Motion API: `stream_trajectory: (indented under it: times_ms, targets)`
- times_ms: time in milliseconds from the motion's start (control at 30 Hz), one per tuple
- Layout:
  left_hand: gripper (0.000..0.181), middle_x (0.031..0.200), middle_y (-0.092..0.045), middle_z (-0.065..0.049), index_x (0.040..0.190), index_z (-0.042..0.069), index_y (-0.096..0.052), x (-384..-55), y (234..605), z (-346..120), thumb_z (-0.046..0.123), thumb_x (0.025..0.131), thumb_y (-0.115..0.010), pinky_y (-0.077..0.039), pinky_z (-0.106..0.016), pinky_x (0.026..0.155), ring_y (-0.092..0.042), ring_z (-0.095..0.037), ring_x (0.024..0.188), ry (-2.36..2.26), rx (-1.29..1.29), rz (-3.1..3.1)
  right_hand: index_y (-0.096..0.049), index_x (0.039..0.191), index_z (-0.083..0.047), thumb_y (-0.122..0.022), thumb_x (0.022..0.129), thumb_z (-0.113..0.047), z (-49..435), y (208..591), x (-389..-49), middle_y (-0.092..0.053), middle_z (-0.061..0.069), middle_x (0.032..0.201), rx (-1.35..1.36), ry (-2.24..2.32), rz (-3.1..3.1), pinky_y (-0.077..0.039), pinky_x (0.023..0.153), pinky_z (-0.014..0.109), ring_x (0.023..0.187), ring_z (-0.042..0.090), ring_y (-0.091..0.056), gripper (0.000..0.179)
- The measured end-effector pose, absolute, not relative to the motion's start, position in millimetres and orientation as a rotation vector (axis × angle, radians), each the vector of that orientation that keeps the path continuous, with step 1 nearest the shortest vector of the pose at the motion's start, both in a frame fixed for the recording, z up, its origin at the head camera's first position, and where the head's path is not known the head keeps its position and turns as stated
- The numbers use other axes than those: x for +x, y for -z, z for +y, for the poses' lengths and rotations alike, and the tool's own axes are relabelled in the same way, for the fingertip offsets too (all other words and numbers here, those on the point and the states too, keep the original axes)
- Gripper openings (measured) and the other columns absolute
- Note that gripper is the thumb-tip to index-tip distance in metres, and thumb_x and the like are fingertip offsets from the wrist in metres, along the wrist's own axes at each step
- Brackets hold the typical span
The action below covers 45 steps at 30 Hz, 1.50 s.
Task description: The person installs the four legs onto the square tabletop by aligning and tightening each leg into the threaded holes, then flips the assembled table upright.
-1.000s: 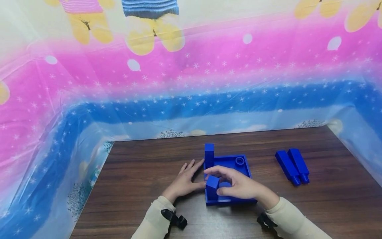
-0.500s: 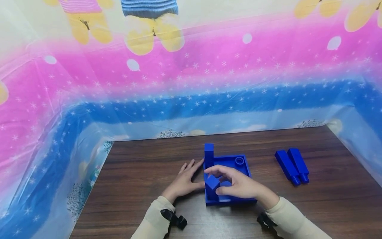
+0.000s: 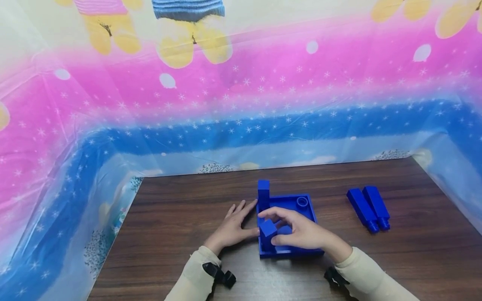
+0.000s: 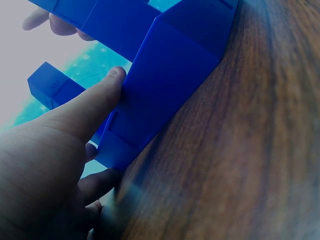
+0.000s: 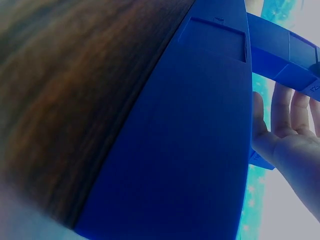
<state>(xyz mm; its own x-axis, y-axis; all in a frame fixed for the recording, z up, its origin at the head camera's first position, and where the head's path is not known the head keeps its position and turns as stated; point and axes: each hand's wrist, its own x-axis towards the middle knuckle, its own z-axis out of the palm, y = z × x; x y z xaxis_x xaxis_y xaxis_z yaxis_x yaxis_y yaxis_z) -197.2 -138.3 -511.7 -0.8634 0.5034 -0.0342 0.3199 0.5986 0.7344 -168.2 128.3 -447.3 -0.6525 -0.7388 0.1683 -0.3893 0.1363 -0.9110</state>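
A shallow square blue base (image 3: 293, 252) with raised walls lies on the table. One square blue post (image 3: 264, 191) stands upright at its far left corner. At the near left corner my right hand (image 3: 301, 230) grips a second square blue post (image 3: 268, 230) between thumb and fingers; the right wrist view shows the fingers at this post's side (image 5: 280, 55). My left hand (image 3: 234, 228) is spread along the base's left wall. Its thumb presses the wall in the left wrist view, fingers reaching towards the far corner. The gripped post's lower end is hidden inside the base.
Two loose blue posts (image 3: 362, 209) with narrower threaded ends lie side by side on the right of the wooden table (image 3: 180, 209). A round socket (image 3: 302, 202) sits in the base's far right corner. A printed cloth (image 3: 241, 104) hangs behind the table.
The gripped post has turned about its upright axis, its top face now showing at a different angle. My left hand and the base have stayed in place.
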Motion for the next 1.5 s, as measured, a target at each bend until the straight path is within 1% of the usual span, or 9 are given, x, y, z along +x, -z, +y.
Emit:
stream_trajectory:
  times_ms: [200,467,600,733,833,967,1133,1333,1500]
  targets:
    - [0.090,0.170,-0.034,-0.012,0.169,0.026,-0.030,-198.0,512.1,-138.0,0.051,0.096,-0.076,-0.003,-0.062,0.128,-0.013,-0.036,0.162,-1.112,0.689,2.597,-0.055,0.150,-0.015,-0.078,0.096,-0.018,128.4,447.9,-168.4,-0.061,0.009,0.143,-1.098,1.487,2.157,-0.057,0.097,0.039,0.122,0.021,-0.061,0.059]
    - [0.090,0.169,-0.034,-0.013,0.169,0.025,-0.030,-197.6,510.4,-137.6,0.050,0.096,-0.076,-0.003,-0.062,0.128,-0.014,-0.036,0.161,-1.118,0.688,2.607,-0.055,0.149,-0.005,-0.077,0.098,-0.019,127.7,448.9,-169.0,-0.061,0.009,0.142,-1.109,1.469,2.184,-0.057,0.093,0.038,0.122,0.021,-0.059,0.058]
    - [0.090,0.170,-0.034,-0.012,0.169,0.026,-0.030,-196.5,509.2,-137.4,0.051,0.096,-0.076,-0.002,-0.062,0.128,-0.013,-0.035,0.162,-1.112,0.683,2.604,-0.056,0.149,-0.012,-0.078,0.098,-0.020,127.4,447.8,-168.4,-0.062,0.006,0.143,-1.091,1.456,2.197,-0.056,0.089,0.037,0.120,0.020,-0.059,0.057]
    - [0.090,0.170,-0.034,-0.012,0.169,0.025,-0.030,-196.6,508.7,-137.2,0.051,0.096,-0.076,-0.002,-0.061,0.128,-0.013,-0.035,0.162,-1.113,0.687,2.600,-0.056,0.150,-0.013,-0.079,0.097,-0.022,127.6,445.9,-167.6,-0.062,0.004,0.143,-1.076,1.449,2.207,-0.055,0.086,0.037,0.119,0.020,-0.059,0.058]
    - [0.090,0.170,-0.034,-0.011,0.169,0.026,-0.029,-197.0,509.2,-137.2,0.051,0.096,-0.076,-0.002,-0.061,0.128,-0.013,-0.034,0.162,-1.109,0.684,2.598,-0.056,0.150,-0.011,-0.079,0.097,-0.022,128.3,445.7,-167.5,-0.062,0.004,0.143,-1.077,1.452,2.207,-0.055,0.087,0.037,0.121,0.021,-0.059,0.060]
    - [0.090,0.170,-0.033,-0.011,0.169,0.026,-0.029,-196.7,509.9,-137.1,0.052,0.096,-0.075,-0.002,-0.061,0.128,-0.012,-0.034,0.162,-1.103,0.678,2.597,-0.056,0.151,-0.014,-0.081,0.095,-0.021,129.7,447.2,-167.9,-0.061,0.004,0.144,-1.076,1.461,2.194,-0.055,0.090,0.039,0.123,0.023,-0.059,0.061]
    - [0.090,0.170,-0.034,-0.011,0.169,0.025,-0.029,-196.5,509.3,-136.7,0.051,0.096,-0.075,-0.001,-0.060,0.129,-0.013,-0.034,0.162,-1.109,0.692,2.593,-0.053,0.152,-0.017,-0.080,0.095,-0.015,131.6,448.1,-168.2,-0.059,0.008,0.148,-1.101,1.463,2.171,-0.056,0.095,0.042,0.128,0.025,-0.058,0.064]
    - [0.090,0.169,-0.036,-0.011,0.169,0.024,-0.030,-196.7,509.4,-137.0,0.050,0.096,-0.076,-0.001,-0.059,0.129,-0.014,-0.034,0.162,-1.121,0.709,2.597,-0.048,0.156,-0.013,-0.065,0.093,0.004,130.9,446.3,-168.2,-0.054,0.016,0.153,-1.146,1.444,2.123,-0.054,0.103,0.047,0.136,0.026,-0.055,0.067]
    - [0.090,0.168,-0.037,-0.011,0.169,0.023,-0.030,-196.7,509.4,-137.4,0.049,0.096,-0.076,-0.001,-0.059,0.129,-0.014,-0.034,0.162,-1.126,0.712,2.599,-0.048,0.156,-0.008,-0.058,0.092,0.007,129.9,446.8,-169.0,-0.053,0.017,0.155,-1.178,1.437,2.100,-0.049,0.108,0.047,0.138,0.025,-0.054,0.066]
